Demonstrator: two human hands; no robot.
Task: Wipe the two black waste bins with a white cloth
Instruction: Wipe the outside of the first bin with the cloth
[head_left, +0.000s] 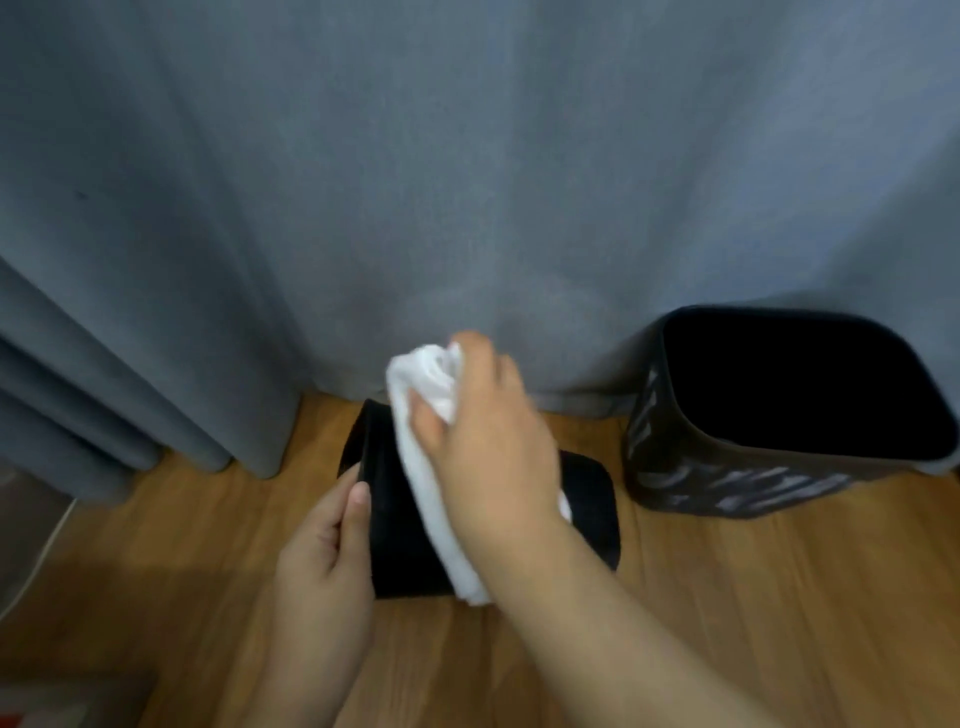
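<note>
A black waste bin (395, 540) sits low on the wooden floor in the middle, seen from above, partly hidden by my hands. My left hand (324, 540) grips its left edge, thumb on the near face. My right hand (488, 447) holds a bunched white cloth (431, 467) and presses it on the bin; the cloth trails down past my wrist. A second black waste bin (737, 483) stands upright at the right, mouth open, with pale ribbed markings on its side.
A grey curtain (467, 182) hangs behind both bins and folds onto the wooden floor (753, 597) at the left. A pale cord (47, 551) runs along the floor at the far left. A red-and-white object shows at the bottom left corner.
</note>
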